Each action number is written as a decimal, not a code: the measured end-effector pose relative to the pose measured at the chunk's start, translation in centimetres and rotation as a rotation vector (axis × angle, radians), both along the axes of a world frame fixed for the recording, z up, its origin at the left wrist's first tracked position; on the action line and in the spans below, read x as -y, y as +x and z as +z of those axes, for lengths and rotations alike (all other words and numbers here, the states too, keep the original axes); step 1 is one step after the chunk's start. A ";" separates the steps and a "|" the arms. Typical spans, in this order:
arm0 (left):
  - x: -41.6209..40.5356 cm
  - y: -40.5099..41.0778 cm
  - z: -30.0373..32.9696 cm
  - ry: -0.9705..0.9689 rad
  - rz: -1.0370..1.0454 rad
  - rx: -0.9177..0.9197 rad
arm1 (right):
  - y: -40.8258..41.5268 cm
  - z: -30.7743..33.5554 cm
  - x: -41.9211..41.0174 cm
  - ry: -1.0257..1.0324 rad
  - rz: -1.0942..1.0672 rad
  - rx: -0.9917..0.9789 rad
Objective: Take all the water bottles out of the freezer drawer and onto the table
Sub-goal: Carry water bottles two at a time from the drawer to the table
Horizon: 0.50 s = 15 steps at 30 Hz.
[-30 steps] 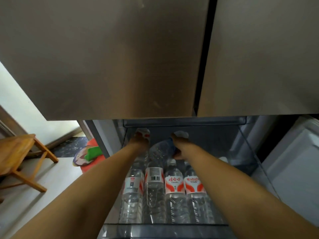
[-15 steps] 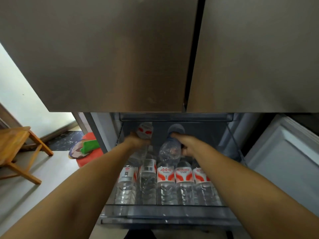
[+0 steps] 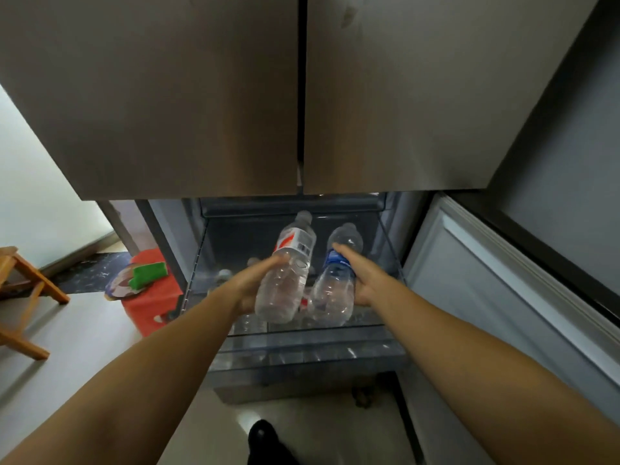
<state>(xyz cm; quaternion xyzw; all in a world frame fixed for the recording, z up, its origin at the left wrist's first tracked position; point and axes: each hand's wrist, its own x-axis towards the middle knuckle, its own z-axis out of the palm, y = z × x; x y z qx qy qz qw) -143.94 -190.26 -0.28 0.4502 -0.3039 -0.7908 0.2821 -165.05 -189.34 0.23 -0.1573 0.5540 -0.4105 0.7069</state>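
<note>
My left hand (image 3: 250, 286) grips a clear water bottle with a red and white label (image 3: 288, 268), held up above the open freezer drawer (image 3: 302, 350). My right hand (image 3: 364, 278) grips a clear water bottle with a blue label (image 3: 335, 283) beside it, cap pointing away from me. Both bottles hang side by side, close together, over the drawer. Below them, several more bottles (image 3: 248, 322) lie in the drawer, mostly hidden by my hands and the held bottles.
The closed steel fridge doors (image 3: 201, 95) hang over the drawer. A white freezer door (image 3: 503, 297) stands open on the right. To the left are a red stool with a green object (image 3: 149, 286) and a wooden chair (image 3: 23, 297). My foot (image 3: 265, 441) is below.
Both hands have lifted a bottle each up and out of the drawer toward me. The view has pulled back from the drawer.
</note>
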 end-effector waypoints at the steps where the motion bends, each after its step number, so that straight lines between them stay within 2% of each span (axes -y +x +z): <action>1: -0.2 -0.4 0.1 -0.002 -0.017 -0.039 | -0.5 0.4 -0.5 -0.003 -0.020 0.008; 5: -0.6 -2.5 1.0 -0.030 -0.119 -0.146 | -2.5 1.9 -2.4 -0.067 -0.061 -0.026; 8: -0.7 -4.7 1.8 -0.080 -0.202 -0.100 | -3.6 2.9 -3.7 -0.155 -0.095 -0.130; 11: -0.8 -6.7 2.5 -0.167 -0.265 -0.048 | -4.8 3.5 -5.3 -0.260 -0.167 -0.289; 15: -0.9 -8.3 3.1 -0.247 -0.316 0.031 | -5.6 3.9 -8.1 -0.334 -0.228 -0.620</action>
